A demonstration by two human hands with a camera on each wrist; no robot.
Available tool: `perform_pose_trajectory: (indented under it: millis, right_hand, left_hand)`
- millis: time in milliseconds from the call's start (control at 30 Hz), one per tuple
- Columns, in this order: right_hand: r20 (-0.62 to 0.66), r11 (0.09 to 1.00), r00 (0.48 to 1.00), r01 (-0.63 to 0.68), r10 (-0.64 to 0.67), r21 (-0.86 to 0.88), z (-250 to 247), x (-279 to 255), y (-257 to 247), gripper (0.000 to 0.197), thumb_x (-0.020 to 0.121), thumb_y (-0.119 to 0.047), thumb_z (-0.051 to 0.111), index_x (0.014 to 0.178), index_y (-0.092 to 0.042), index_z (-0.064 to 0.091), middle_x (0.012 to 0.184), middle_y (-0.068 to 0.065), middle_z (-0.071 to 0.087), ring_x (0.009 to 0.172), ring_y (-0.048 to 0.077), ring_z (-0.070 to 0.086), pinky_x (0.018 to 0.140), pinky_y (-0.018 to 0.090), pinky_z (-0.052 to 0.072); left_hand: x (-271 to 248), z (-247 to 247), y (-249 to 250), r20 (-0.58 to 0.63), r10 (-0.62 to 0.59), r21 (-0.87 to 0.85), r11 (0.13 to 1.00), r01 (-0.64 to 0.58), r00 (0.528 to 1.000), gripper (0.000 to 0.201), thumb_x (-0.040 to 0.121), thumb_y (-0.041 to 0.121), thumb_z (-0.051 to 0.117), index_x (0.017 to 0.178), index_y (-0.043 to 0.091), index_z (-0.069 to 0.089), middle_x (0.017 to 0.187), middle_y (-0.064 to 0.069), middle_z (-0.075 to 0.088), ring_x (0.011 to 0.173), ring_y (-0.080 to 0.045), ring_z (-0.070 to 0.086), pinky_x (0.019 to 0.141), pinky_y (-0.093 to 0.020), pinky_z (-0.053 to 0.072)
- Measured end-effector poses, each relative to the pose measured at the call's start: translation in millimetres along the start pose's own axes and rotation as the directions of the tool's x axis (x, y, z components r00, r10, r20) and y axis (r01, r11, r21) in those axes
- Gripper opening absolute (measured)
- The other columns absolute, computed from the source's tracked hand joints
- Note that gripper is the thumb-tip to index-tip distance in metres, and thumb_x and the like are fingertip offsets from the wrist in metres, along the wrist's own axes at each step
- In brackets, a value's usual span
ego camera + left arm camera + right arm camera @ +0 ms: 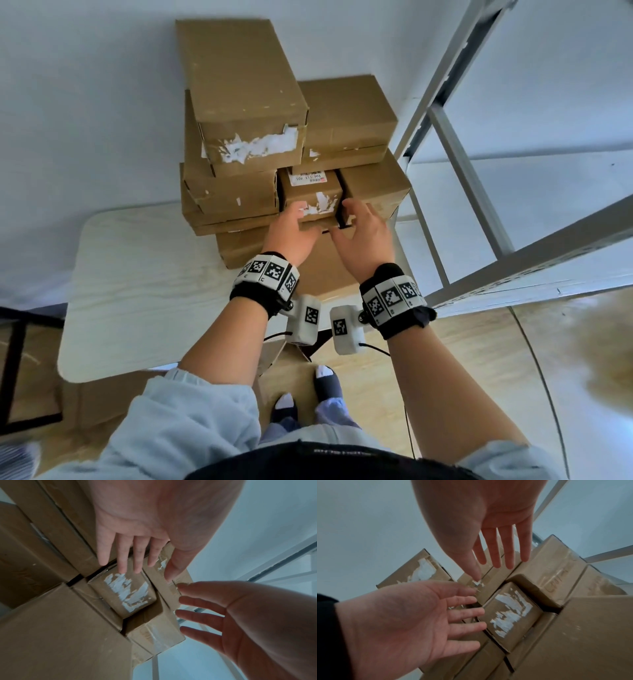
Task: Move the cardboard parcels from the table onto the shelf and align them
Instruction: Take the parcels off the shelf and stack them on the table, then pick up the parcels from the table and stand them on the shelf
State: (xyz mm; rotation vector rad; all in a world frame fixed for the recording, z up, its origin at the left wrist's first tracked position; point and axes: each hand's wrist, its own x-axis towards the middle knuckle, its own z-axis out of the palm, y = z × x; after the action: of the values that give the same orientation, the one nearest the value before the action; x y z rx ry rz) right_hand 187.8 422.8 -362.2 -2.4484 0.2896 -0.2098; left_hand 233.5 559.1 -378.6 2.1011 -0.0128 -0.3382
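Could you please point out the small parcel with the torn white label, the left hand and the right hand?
small parcel (313,202): head view, on its front face.
left hand (291,233): head view, on the back of the hand.
right hand (364,236): head view, on the back of the hand.

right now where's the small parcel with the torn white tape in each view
Head: the small parcel sits centre, wedged in the stack, between the left hand and right hand.
Left wrist: centre, at, just below the left fingers.
Right wrist: right of centre, at, beside the left hand's fingertips.
Shared landmark: the torn white tape on its front face.
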Motion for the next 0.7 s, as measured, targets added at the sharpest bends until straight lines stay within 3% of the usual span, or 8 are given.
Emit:
perform_pose_trajectory:
  millis: [167,267,367,467,600,667,700]
  right_hand:
    - [-0.059,0.99,0.993,0.11,-0.105,0.085,-18.2,19.9,-21.0,0.044,0.09,-0.025,0.067,0.131,-0.017,0.056,0.12,0.001,0.062,0.106,0.018,0.06,0.09,0.032,0.05]
    - [-0.124,0.974,0.981,0.165,-0.147,0.153,-30.4,37.2,-38.5,0.045,0.089,-0.029,0.069,0.131,-0.017,0.057,0.122,-0.001,0.063,0.108,0.014,0.06,0.093,0.031,0.051]
    - [-0.196,0.948,0.969,0.199,-0.152,0.247,-38.9,51.6,-57.7,0.047,0.089,-0.034,0.07,0.131,-0.017,0.057,0.118,-0.004,0.064,0.105,0.01,0.06,0.091,0.026,0.048]
    - [-0.199,0.901,0.971,0.204,-0.135,0.383,-40.1,61.3,-77.2,0.047,0.089,-0.041,0.069,0.129,-0.019,0.057,0.118,-0.005,0.063,0.103,0.01,0.06,0.091,0.034,0.054]
    - [-0.117,0.856,0.984,0.178,-0.138,0.485,-38.7,71.8,-97.3,0.051,0.092,-0.047,0.064,0.134,-0.021,0.051,0.129,-0.002,0.059,0.112,0.012,0.057,0.097,0.034,0.05]
    - [-0.067,0.855,0.986,0.167,-0.154,0.491,-35.9,78.0,-102.9,0.057,0.092,-0.051,0.06,0.14,-0.021,0.048,0.136,0.0,0.055,0.117,0.012,0.055,0.099,0.034,0.049]
    - [-0.045,0.856,0.985,0.165,-0.165,0.489,-34.0,81.2,-104.7,0.06,0.092,-0.053,0.059,0.142,-0.022,0.046,0.137,0.0,0.055,0.119,0.013,0.054,0.1,0.036,0.048]
  left_hand:
    - [-3.7,-18.9,30.6,-0.153,0.042,-0.05,0.997,-0.05,0.987,0.043,0.092,0.025,0.067,0.132,0.023,0.054,0.121,0.007,0.061,0.106,-0.013,0.061,0.093,-0.04,0.054]
    - [-9.7,-36.9,54.6,-0.297,0.137,-0.008,0.989,-0.145,0.945,0.029,0.09,0.026,0.068,0.118,0.026,0.062,0.106,0.013,0.064,0.09,-0.005,0.063,0.085,-0.033,0.057]
    - [-19.5,-60.5,82.1,-0.453,0.29,0.117,0.957,-0.266,0.843,0.014,0.092,0.026,0.066,0.106,0.026,0.066,0.092,0.018,0.064,0.08,0.004,0.059,0.073,-0.019,0.05]
    - [-29.4,-89.6,103.1,-0.608,0.37,0.158,0.924,-0.349,0.703,0.008,0.093,0.024,0.064,0.1,0.024,0.066,0.086,0.019,0.062,0.075,0.005,0.058,0.069,-0.014,0.049]
    - [-29.9,-124.2,105.6,-0.78,0.313,0.123,0.926,-0.357,0.542,0.015,0.09,0.024,0.065,0.105,0.022,0.064,0.092,0.014,0.064,0.076,-0.005,0.06,0.074,-0.031,0.055]
    - [-27.1,-135.6,98.9,-0.796,0.267,0.114,0.947,-0.299,0.543,0.03,0.09,0.027,0.064,0.119,0.021,0.059,0.11,0.009,0.062,0.093,-0.01,0.059,0.084,-0.033,0.053]
    - [-24.1,-139.5,93.6,-0.777,0.233,0.094,0.961,-0.258,0.584,0.04,0.09,0.03,0.065,0.128,0.02,0.054,0.121,0.006,0.059,0.105,-0.012,0.057,0.092,-0.035,0.051]
